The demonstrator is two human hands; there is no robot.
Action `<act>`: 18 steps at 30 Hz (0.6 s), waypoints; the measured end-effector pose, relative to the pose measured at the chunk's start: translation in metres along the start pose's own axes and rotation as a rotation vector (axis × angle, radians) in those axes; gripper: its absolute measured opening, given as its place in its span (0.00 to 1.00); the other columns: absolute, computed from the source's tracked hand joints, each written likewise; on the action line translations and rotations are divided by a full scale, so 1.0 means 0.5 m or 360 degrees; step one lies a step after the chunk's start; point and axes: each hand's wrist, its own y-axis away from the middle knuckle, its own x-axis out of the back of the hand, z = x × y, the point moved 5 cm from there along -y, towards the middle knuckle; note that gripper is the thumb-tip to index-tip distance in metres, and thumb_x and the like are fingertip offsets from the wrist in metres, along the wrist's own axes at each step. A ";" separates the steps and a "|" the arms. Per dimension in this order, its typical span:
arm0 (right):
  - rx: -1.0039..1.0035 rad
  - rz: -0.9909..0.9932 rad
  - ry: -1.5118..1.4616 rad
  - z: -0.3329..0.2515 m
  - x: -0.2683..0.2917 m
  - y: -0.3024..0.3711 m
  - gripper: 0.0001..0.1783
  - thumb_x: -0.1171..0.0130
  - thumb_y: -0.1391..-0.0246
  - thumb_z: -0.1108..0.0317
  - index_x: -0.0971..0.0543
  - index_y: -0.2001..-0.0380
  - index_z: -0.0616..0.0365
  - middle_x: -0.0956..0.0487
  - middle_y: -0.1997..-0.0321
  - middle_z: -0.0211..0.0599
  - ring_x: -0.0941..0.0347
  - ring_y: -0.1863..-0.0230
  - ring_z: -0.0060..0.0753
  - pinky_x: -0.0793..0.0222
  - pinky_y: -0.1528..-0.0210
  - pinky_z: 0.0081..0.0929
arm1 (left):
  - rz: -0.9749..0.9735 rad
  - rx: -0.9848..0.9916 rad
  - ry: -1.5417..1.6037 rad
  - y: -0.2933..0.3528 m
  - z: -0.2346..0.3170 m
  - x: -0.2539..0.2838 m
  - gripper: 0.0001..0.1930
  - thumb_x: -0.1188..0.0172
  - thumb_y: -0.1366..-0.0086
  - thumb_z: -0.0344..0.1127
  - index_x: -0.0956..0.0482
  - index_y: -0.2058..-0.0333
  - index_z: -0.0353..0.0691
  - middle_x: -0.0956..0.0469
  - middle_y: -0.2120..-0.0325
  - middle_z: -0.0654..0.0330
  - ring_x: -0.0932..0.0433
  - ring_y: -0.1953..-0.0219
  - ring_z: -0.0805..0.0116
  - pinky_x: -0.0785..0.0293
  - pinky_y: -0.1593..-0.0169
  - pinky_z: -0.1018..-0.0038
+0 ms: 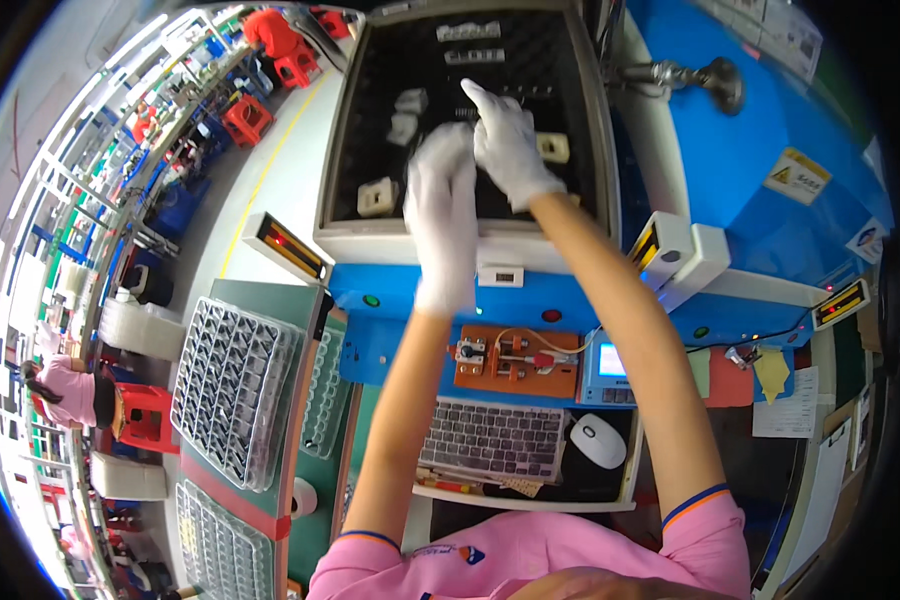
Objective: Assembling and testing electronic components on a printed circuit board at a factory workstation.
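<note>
Both my hands wear white gloves and reach over a dark, foam-like work surface inside a pale frame (322,200). My left hand (440,205) is blurred, and its fingertips are hard to read. Close on its right, my right hand (510,145) has its index finger stretched out toward the far left; its other fingers are partly hidden. I cannot make out anything held. A beige block (376,198) lies left of my left hand, another beige block (552,148) right of my right hand. Pale grey pieces (403,127) and strips of small parts (474,56) lie farther back.
Below the frame are a blue panel with buttons (371,300), an orange fixture (515,360), a keyboard (495,438) and a white mouse (598,441). Clear plastic trays (235,390) stack at left. Sensor bars (288,248) flank the frame. A blue machine housing (730,150) rises at right.
</note>
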 end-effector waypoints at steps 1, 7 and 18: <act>0.0052 0.0160 -0.0201 -0.047 0.036 0.020 0.25 0.47 0.42 0.77 0.28 0.40 0.58 0.21 0.49 0.49 0.26 0.48 0.50 0.31 0.44 0.40 | -0.0049 -0.0040 -0.0068 0.051 0.023 0.036 0.11 0.41 0.35 0.24 0.21 0.54 0.38 0.20 0.53 0.53 0.23 0.48 0.53 0.27 0.42 0.66; 0.0281 -0.0545 0.0165 -0.182 0.230 0.321 0.13 0.35 0.47 0.69 0.26 0.60 0.56 0.23 0.66 0.42 0.26 0.60 0.50 0.30 0.57 0.45 | -0.0489 0.0434 -0.0387 0.244 -0.055 0.188 0.11 0.43 0.31 0.33 0.19 0.51 0.47 0.19 0.57 0.58 0.24 0.50 0.57 0.49 0.31 0.52; -0.0028 -0.0860 0.0217 -0.126 0.222 0.413 0.15 0.31 0.55 0.67 0.28 0.69 0.57 0.24 0.69 0.47 0.25 0.63 0.54 0.29 0.60 0.49 | -0.0716 0.0285 -0.0097 0.258 -0.118 0.250 0.10 0.42 0.33 0.34 0.16 0.56 0.40 0.18 0.60 0.53 0.18 0.61 0.55 0.23 0.52 0.68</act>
